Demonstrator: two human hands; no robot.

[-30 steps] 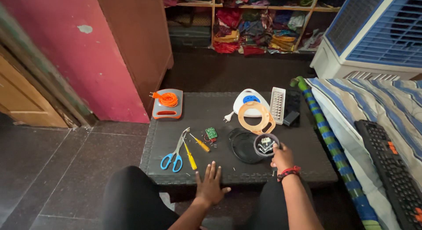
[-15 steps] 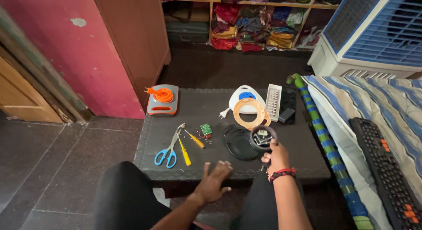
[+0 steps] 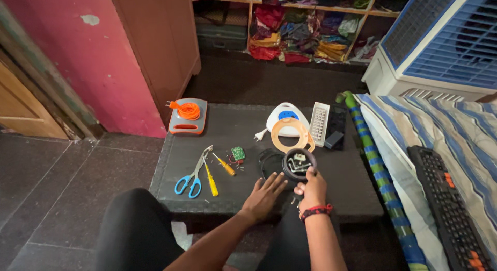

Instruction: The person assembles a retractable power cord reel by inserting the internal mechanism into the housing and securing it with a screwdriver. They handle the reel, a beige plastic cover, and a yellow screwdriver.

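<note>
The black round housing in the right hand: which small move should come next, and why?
Probably bring the left hand up to steady the black round housing. The right hand holds it only at its near rim, above the low table, while the left hand lies flat just beside it; small metal parts sit loose inside.

no packages, labels, signs or screens are in view.
</note>
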